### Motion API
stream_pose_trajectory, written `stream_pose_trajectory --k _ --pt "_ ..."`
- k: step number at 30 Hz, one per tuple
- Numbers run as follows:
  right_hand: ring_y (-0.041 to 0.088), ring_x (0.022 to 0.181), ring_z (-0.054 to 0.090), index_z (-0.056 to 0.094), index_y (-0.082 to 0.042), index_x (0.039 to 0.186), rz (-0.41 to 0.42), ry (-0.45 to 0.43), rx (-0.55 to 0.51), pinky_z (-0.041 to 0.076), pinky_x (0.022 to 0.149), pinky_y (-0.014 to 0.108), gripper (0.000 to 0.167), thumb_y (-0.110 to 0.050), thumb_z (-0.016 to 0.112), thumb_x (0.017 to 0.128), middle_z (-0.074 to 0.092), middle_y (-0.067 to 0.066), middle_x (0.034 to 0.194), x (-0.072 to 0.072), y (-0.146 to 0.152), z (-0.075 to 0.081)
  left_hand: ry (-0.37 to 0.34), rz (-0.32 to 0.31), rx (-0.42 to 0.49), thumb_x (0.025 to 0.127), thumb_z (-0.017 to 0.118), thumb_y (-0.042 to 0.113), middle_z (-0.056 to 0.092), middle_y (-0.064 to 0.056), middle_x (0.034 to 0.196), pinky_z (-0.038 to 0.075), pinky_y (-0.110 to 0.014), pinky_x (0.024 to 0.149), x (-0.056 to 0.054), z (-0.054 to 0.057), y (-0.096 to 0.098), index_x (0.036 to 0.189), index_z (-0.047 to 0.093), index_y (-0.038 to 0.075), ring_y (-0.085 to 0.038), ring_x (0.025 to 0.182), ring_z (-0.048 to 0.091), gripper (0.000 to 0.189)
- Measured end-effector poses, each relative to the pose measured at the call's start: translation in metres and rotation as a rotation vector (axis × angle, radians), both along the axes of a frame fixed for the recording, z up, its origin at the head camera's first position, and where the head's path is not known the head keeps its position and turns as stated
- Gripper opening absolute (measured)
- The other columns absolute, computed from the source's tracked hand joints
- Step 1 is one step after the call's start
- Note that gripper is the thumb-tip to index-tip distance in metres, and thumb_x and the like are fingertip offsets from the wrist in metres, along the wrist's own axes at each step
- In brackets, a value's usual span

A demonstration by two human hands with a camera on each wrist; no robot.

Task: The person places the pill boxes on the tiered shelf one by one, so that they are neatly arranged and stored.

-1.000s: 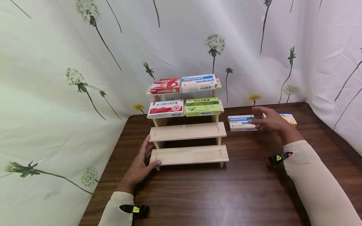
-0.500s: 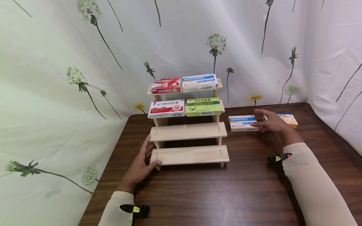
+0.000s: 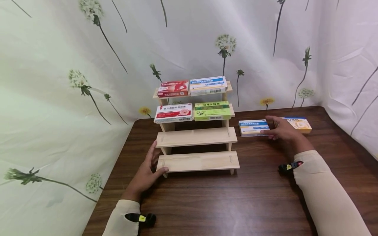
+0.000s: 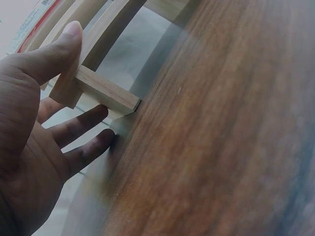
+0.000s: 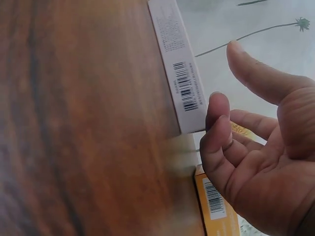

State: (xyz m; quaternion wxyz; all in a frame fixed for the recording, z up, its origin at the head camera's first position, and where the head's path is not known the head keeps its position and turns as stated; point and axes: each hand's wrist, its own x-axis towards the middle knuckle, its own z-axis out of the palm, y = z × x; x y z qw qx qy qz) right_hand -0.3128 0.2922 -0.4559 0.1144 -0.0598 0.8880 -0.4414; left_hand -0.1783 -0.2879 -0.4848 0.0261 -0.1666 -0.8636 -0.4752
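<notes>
A pale wooden stepped rack [image 3: 197, 163] stands on the table. My left hand [image 3: 144, 173] rests at its left side, thumb on the lowest shelf's end and fingers spread along the side. In the left wrist view two fingertips [image 4: 105, 138] extend past the leg. My right hand [image 3: 284, 132] is at the right end of a white-and-blue medicine box [image 3: 251, 127] lying flat on the table. In the right wrist view the thumb [image 5: 256, 71] stands apart from this box and the other fingers bend loosely near its end. An orange-and-white medicine box [image 3: 302, 125] lies behind the hand, partly hidden.
On the rack's top shelf lie a red medicine box [image 3: 173, 89] and a white-and-blue one [image 3: 208, 86]. The shelf below bears a white-and-red box [image 3: 173, 113] and a green box [image 3: 212, 110]. A floral curtain [image 3: 189, 49] hangs behind the dark wooden table [image 3: 200, 203].
My right hand has shifted slightly left toward the end of the white-and-blue box, and more of the orange-and-white box shows. The left hand keeps its place on the rack.
</notes>
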Motion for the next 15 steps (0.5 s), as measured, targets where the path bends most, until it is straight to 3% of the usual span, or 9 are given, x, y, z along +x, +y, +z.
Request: stream_pose_trajectory --k 15 --pt "0.018 0.086 0.073 0.015 -0.002 0.175 -0.012 -0.041 -0.036 0.062 0.073 0.029 0.100 -0.027 0.079 0.103 0.028 0.039 0.167 -0.001 0.001 -0.013 -0.016 0.011 -0.001 0.100 0.082 0.018 0.036 -0.028 0.174 0.040 -0.075 0.119 0.000 0.002 0.001 0.177 -0.002 0.037 -0.053 0.156 0.045 0.115"
